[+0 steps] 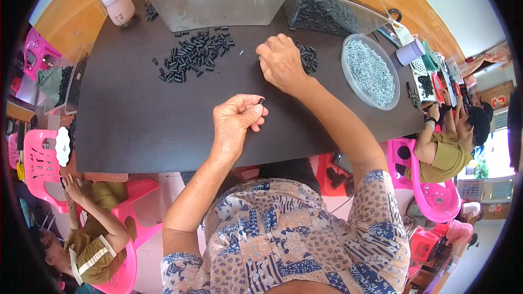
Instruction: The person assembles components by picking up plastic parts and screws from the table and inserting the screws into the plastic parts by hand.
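Between the thumb and fingertips of my left hand [235, 121] is a small black cylindrical part [261, 101], held upright above the dark table [141, 130]. My right hand [280, 64] is farther off, its fingers curled down close to the tabletop; whatever they hold is hidden beneath them. Just right of it lies a small pile of loose black parts [309, 59], partly covered by the hand. A larger heap of the same black parts [193, 54] spreads to the left. One tiny silvery piece [241, 53] lies between that heap and my right hand.
A round clear tub [396, 98] full of silvery screw-like pieces stands at right. Behind are an empty-looking clear bin [212, 8] and another bin [376, 19] of black parts. A pink bottle [117, 4], purple cup [409, 51] and pliers [412, 95] stand near the edges. Co-workers sit both sides.
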`<state>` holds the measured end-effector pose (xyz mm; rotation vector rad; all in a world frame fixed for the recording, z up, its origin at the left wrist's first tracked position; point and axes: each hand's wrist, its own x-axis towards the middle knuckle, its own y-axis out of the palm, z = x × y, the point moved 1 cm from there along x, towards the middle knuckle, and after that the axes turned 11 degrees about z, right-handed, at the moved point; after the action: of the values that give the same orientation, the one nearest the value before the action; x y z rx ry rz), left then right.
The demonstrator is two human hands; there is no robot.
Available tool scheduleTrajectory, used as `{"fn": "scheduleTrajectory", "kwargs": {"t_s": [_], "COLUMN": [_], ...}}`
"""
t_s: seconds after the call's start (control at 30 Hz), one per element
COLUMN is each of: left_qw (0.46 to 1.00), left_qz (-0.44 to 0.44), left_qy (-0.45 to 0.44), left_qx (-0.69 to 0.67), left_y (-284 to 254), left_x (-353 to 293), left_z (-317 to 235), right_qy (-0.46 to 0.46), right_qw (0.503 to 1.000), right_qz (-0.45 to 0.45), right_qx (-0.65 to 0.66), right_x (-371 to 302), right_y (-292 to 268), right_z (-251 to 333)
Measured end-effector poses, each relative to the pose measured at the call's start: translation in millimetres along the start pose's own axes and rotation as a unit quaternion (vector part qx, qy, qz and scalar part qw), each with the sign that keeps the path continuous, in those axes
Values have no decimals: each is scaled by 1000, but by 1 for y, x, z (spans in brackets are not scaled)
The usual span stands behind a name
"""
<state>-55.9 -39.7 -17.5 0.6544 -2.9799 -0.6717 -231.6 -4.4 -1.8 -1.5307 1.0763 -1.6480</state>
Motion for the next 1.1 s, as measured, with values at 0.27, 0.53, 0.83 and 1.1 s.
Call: {"fn": "scheduleTrajectory", "kwargs": {"t_s": [0.27,0.53,0.83,1.1], "left_qw": [999,998,998,999], "left_qz": [-21,-6,-3,-8], "left_qy": [26,31,44,37], "left_qx": [-32,-62,-34,4], "left_y": [-4,6,2,2], "left_x": [-3,-2,-9,-13], "left_z": [-4,-3,-4,-11], "right_qy": [198,204,201,156], "right_qw": [888,841,795,815], "right_qz": [107,108,34,118], "right_qx": [402,490,571,545], "right_x": [-34,-50,-57,-58], "right_y": [-46,-56,-55,-64], "right_z": [18,50,51,41]}}
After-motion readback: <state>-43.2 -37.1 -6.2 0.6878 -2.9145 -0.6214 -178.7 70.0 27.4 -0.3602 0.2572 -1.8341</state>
